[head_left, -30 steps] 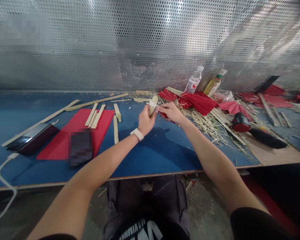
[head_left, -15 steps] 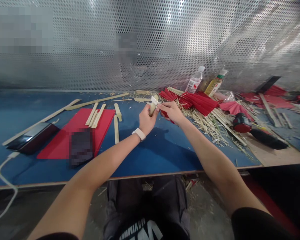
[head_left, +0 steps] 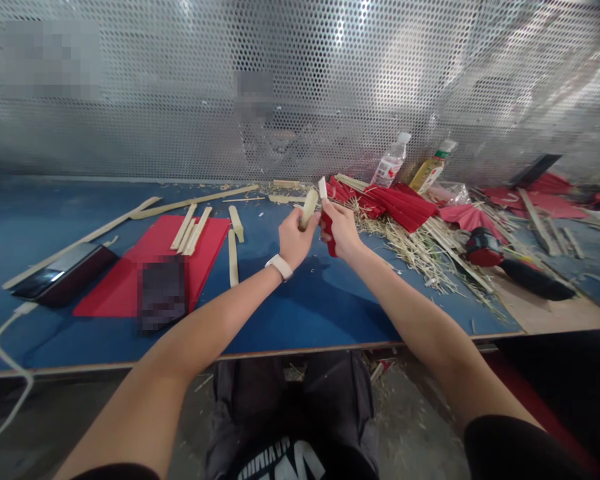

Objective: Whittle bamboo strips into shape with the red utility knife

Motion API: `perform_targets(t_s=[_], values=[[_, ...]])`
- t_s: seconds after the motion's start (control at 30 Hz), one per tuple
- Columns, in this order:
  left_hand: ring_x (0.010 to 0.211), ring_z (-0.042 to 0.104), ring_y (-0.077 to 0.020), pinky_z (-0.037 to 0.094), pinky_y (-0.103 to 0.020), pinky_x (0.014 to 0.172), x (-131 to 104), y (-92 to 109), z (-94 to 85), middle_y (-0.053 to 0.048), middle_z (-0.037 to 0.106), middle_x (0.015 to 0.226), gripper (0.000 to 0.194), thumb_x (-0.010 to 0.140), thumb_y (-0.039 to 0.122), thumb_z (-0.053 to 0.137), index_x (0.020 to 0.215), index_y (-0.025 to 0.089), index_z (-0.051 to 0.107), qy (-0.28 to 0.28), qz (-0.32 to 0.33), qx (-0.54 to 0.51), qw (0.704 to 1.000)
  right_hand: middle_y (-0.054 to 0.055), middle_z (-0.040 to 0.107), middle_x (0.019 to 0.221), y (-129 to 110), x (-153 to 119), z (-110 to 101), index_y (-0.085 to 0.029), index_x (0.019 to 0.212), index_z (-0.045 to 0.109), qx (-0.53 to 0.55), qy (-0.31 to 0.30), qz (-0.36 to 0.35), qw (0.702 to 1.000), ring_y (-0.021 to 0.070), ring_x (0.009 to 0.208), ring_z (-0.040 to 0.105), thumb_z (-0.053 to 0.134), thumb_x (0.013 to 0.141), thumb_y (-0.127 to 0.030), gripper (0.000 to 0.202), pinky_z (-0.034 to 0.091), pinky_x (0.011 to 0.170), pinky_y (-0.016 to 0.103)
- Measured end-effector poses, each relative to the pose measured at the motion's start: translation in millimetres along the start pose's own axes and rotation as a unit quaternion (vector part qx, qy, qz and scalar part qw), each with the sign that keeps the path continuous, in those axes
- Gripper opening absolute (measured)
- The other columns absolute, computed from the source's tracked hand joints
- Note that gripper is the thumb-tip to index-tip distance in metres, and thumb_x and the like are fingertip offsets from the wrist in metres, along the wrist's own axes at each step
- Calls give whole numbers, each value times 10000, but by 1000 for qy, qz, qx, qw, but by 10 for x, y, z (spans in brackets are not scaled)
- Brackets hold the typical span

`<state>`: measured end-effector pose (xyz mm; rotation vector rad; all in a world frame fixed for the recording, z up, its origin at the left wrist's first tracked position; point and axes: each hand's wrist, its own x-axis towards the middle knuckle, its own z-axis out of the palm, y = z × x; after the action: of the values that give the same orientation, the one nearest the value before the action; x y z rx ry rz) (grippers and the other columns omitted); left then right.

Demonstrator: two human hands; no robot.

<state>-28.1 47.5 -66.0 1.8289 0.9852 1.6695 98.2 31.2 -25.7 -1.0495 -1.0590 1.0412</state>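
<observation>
Nearest, on the red sheet (head_left: 115,293), short pieces (head_left: 198,231) lie together; two loose pieces (head_left: 233,260) lie just right of it. These are judged already cut to length; their finish cannot be verified. At mid-table (head_left: 290,320), the left hand (head_left: 295,243) is closed around a strip (head_left: 309,208), rounded end uppermost. The right hand (head_left: 343,230) is closed on the red handle of a knife (head_left: 323,189), blade upright, just beside the strip but apart. The strip is judged part-shaped; completion not determinable. Shavings (head_left: 420,257) heaped to the right suggest considerable cutting done. Farther back, long strips (head_left: 195,203) appear left uncut.
</observation>
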Motion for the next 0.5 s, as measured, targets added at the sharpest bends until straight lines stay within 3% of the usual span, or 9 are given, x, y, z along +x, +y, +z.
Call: perform_targets(t_s=[0.07, 0.17, 0.33, 0.5], values=[[610, 406, -137, 347, -321, 618, -22, 32, -1, 55, 433, 650, 638, 1043, 778, 637, 763, 253, 406, -13, 9, -10, 1000, -74, 456, 559, 0, 28, -28, -238, 788, 578, 13, 21, 4, 1000, 75, 385, 352, 778, 993, -674, 521, 283, 325, 225], [576, 419, -136, 350, -324, 594, -25, 19, -22, 52, 452, 641, 627, 1056, 823, 580, 819, 254, 469, -34, -1, -46, 998, -70, 474, 566, -20, 49, -85, -242, 808, 587, -6, 3, -29, 1000, 74, 391, 337, 748, 997, -727, 545, 291, 334, 226], [519, 473, -144, 367, -313, 536, 46, -53, -86, 52, 525, 634, 489, 1100, 746, 589, 1143, 259, 600, -83, -25, -106, 991, -54, 528, 561, -59, 10, -135, -247, 823, 621, -63, -64, -105, 990, 87, 373, 378, 706, 937, -876, 645, 287, 338, 254], [557, 560, -131, 464, -291, 536, 133, 7, -135, -1, 642, 741, 400, 1129, 618, 607, 991, 248, 540, -153, -71, -163, 972, -37, 591, 556, -110, 20, -231, -233, 818, 644, -109, -138, -128, 976, 92, 348, 407, 703, 922, -901, 679, 271, 334, 264]])
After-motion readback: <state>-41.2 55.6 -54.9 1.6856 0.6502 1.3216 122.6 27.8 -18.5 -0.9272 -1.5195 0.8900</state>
